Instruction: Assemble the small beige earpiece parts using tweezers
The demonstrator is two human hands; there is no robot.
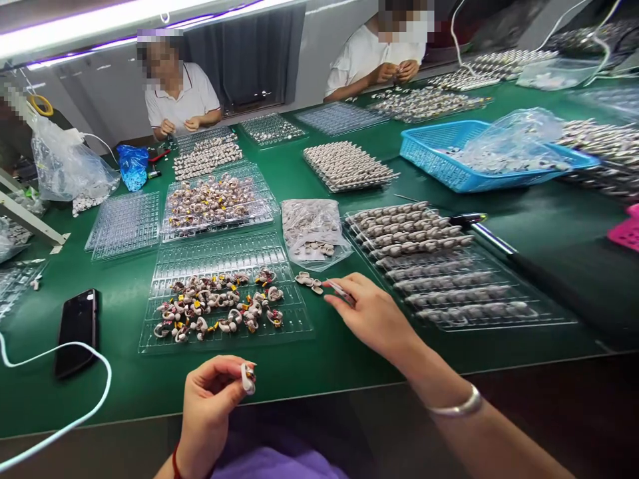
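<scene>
Near the table's front edge, my left hand (210,402) pinches a small beige earbud-like part (247,379) with wiring showing inside it. My right hand (377,316) is closed around metal tweezers (341,291), their tips by a few loose beige shell pieces (309,283) on the green table. Behind those pieces lies a clear plastic bag (314,229) of similar shells. To the left, a clear tray (164,279) carries several beige parts with red wires and yellow bits. A clear tray (479,266) with rows of grey-beige parts lies right of my right hand.
A black phone (77,332) and a white cable (107,379) lie at left. Beyond stand more filled trays (344,166) and a blue basket (449,176). A black pen-like tool (469,219) rests at right. Two people in white shirts (182,96) work across the table.
</scene>
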